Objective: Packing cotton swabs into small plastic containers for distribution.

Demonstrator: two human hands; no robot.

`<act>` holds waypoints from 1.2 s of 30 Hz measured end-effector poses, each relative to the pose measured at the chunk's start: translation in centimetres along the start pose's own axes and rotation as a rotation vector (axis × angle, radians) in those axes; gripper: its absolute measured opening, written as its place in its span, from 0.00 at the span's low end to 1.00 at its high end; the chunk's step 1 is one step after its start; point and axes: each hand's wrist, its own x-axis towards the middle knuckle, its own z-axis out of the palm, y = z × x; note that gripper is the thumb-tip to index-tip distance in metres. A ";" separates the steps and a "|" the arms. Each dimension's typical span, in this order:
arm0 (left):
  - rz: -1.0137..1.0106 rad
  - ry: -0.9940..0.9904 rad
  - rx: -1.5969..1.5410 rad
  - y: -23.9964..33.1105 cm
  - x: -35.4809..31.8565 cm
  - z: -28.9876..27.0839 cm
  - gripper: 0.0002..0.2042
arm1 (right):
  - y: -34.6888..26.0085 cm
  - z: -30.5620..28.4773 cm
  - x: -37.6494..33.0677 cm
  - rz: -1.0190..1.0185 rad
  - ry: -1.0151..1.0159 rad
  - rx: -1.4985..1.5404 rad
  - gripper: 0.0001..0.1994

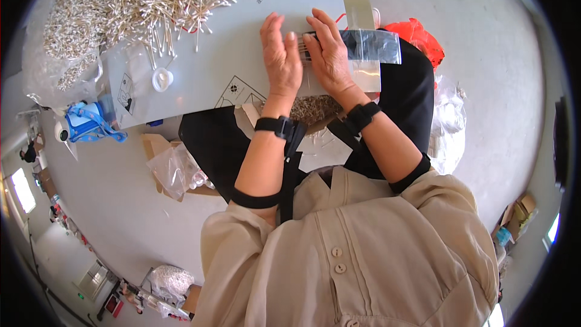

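A bundle of cotton swabs (304, 48) lies between my two hands over the right part of the grey tabletop (200, 60). My left hand (282, 54) is upright at the bundle's left side, fingers stretched out and slightly apart, a little blurred. From the right, my right hand (328, 51) curls its thumb and fingers over the bundle and the mouth of a clear plastic bag (372, 46). The bag's flat end reaches past the table's right edge. My palms hide most of the bundle.
A large heap of loose cotton swabs (139, 0) covers the far left of the table. Near it stands a small round white tub (162, 79). Below the front edge is a box of swabs (311, 110). A red plastic bag (417, 39) lies right of my knee.
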 end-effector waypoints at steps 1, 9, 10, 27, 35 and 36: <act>0.033 -0.010 0.020 0.1 0.3 0.5 0.18 | -0.1 0.4 0.2 -0.001 0.022 0.015 0.17; 0.199 -0.341 0.241 1.4 0.2 -2.1 0.34 | 1.8 -1.3 1.1 0.171 0.091 0.360 0.13; 0.179 -0.438 0.294 1.5 0.0 -2.7 0.43 | 2.0 -1.6 1.3 0.256 0.099 0.522 0.14; 0.232 -0.443 0.618 1.0 -0.6 -2.1 0.35 | 0.4 -2.9 3.4 0.034 -0.075 -0.353 0.07; 0.191 -0.588 0.743 1.9 -1.0 -2.3 0.36 | 2.0 -2.5 4.6 -0.006 0.006 -0.348 0.03; 0.195 -0.582 0.752 1.8 -1.1 -2.4 0.36 | 1.8 -2.3 4.9 -0.084 -0.070 -0.392 0.03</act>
